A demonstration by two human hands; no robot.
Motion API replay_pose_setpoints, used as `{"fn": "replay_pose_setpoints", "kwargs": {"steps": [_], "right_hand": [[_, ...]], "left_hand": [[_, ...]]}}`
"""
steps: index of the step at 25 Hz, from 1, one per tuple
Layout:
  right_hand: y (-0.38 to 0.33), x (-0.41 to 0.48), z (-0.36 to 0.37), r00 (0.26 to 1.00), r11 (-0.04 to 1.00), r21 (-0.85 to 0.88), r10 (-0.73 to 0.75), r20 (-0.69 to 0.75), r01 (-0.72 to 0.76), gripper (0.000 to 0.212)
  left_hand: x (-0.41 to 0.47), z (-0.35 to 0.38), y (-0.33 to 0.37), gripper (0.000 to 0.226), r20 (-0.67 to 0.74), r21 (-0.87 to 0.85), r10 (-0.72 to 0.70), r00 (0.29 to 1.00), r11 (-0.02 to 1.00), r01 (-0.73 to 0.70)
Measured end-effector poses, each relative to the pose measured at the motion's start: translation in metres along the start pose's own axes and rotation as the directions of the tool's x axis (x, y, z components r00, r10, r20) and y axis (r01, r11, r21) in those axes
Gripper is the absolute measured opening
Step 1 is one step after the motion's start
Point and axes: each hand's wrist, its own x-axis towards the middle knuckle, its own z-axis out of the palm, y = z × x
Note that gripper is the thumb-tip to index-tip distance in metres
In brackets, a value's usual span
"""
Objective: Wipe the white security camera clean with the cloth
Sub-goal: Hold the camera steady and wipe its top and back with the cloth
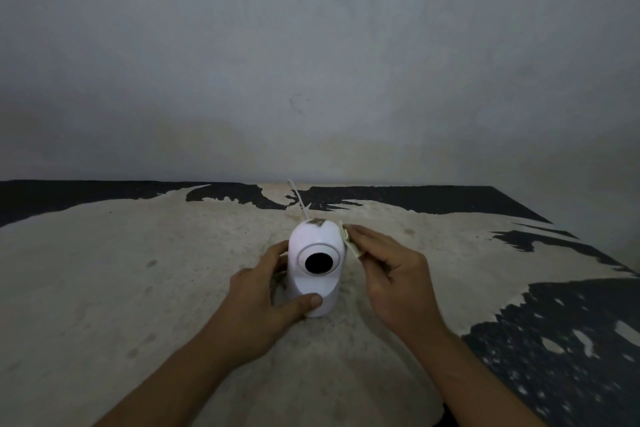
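Observation:
The white security camera [313, 282] stands upright in the middle of the table, its round black lens facing me. A dark smudge of dirt sits on its top. My left hand [266, 298] grips the camera's base, thumb across the front and fingers around the left side. My right hand [391, 274] holds a small pale cloth [349, 243] pressed against the upper right side of the camera's head. A thin white cable [298, 200] runs from behind the camera toward the wall.
The table [138, 270] has a worn beige top with black patches along the far edge and on the right side. A plain grey wall [311, 62] rises right behind the table. The table's right edge slants off at the right.

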Motion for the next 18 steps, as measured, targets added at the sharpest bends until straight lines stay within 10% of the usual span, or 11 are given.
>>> {"fn": "replay_pose_setpoints", "kwargs": {"steps": [18], "right_hand": [[-0.024,-0.005,0.005,0.947,0.927,-0.229,-0.316,-0.051,0.297,0.033]], "left_hand": [[-0.001,0.003,-0.003,0.073,-0.008,0.005,-0.029,1.000,1.000,0.030]]}}
